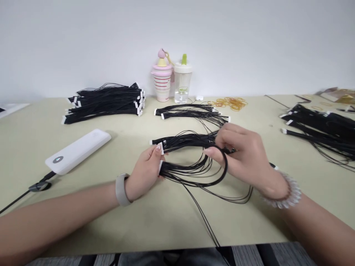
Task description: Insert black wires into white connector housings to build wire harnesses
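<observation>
A pale grey band (121, 189) circles the left wrist (133, 186), and 1 clear, ridged bracelet (294, 193) the right wrist (277, 183). The left thumbnail (158, 147) is decorated; the trousers (172, 258) are dark.

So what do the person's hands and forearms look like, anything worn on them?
The left hand and right hand are ungloved, with no sleeves over the visible forearms. A smooth grey wristband circles the left wrist; a translucent, beaded-looking bracelet circles the right.

Heaped wire bundles (107, 100) on a table (155, 221) suggest a workshop.
</observation>
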The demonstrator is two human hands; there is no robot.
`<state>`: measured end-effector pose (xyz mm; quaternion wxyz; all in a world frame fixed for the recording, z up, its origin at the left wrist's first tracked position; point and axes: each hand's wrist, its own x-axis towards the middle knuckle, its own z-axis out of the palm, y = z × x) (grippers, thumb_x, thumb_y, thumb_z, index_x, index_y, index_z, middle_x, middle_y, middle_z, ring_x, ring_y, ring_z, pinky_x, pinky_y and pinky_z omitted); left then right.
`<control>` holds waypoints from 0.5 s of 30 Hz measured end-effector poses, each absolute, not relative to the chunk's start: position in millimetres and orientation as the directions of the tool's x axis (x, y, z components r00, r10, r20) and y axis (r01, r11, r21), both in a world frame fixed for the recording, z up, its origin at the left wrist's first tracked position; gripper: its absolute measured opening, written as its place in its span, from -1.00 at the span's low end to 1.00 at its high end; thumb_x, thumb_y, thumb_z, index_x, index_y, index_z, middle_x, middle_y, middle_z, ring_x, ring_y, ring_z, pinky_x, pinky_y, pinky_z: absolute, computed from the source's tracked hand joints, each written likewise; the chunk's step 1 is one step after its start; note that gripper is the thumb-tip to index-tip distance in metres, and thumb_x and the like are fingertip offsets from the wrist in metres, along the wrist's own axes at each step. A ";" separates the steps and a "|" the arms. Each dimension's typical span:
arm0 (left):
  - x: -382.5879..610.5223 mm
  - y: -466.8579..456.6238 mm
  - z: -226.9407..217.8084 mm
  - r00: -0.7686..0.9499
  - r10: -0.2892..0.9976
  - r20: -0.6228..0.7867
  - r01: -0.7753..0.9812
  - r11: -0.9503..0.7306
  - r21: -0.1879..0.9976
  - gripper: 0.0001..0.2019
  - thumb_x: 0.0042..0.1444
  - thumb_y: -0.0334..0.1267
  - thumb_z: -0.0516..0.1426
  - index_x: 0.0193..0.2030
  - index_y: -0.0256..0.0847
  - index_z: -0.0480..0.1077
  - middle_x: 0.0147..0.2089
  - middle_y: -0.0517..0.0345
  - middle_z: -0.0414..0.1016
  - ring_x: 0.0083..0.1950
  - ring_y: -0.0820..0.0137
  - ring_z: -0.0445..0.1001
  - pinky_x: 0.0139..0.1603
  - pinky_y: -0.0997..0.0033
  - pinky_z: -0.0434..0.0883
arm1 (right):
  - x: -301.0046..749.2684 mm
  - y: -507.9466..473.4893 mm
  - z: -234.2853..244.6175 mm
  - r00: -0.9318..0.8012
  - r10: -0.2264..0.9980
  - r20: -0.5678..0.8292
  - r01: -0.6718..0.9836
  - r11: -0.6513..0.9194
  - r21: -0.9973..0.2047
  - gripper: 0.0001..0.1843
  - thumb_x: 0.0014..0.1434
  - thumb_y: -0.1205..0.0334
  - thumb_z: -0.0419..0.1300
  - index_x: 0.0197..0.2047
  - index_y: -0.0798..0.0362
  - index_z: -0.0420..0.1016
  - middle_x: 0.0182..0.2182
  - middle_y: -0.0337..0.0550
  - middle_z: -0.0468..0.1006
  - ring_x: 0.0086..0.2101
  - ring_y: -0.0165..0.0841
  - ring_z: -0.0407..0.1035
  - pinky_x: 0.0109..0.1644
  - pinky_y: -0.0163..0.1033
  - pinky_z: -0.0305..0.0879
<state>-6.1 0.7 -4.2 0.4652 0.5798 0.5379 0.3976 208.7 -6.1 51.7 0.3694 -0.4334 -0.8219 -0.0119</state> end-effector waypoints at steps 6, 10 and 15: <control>-8.4 3.6 -8.5 0.109 0.994 -0.012 0.273 -0.018 0.962 -0.60 0.15 0.05 -0.12 -0.51 -0.22 0.14 -0.63 0.28 0.13 -0.61 0.55 0.14 -0.60 0.52 0.17 | 208.8 -18.2 58.4 -0.463 0.804 0.373 0.769 0.574 -0.282 -0.43 0.14 -0.06 0.04 -0.73 0.09 0.01 -0.75 -0.30 0.06 -0.67 -0.55 -0.06 -0.59 -0.33 -0.10; -8.7 4.4 -10.6 0.104 0.994 -0.030 0.248 0.003 0.969 -0.62 0.15 0.05 -0.12 -0.50 -0.21 0.13 -0.62 0.29 0.10 -0.62 0.55 0.10 -0.61 0.51 0.14 | 204.3 -23.5 54.5 -0.524 0.850 0.057 0.796 0.513 -0.323 -0.47 0.14 -0.01 0.04 -0.72 0.10 0.06 -0.77 -0.33 0.05 -0.70 -0.58 -0.13 -0.64 -0.36 -0.18; -7.5 2.3 -6.8 0.109 0.993 0.051 0.327 -0.085 0.941 -0.64 0.18 -0.02 -0.12 -0.53 -0.22 0.05 -0.59 0.27 0.09 -0.56 0.55 0.09 -0.56 0.53 0.14 | 192.2 -19.5 30.4 -0.619 0.785 -0.026 0.703 0.539 -0.464 -0.55 0.22 0.13 -0.06 -0.66 0.13 0.15 -0.72 -0.35 0.12 -0.65 -0.60 -0.06 -0.58 -0.42 -0.10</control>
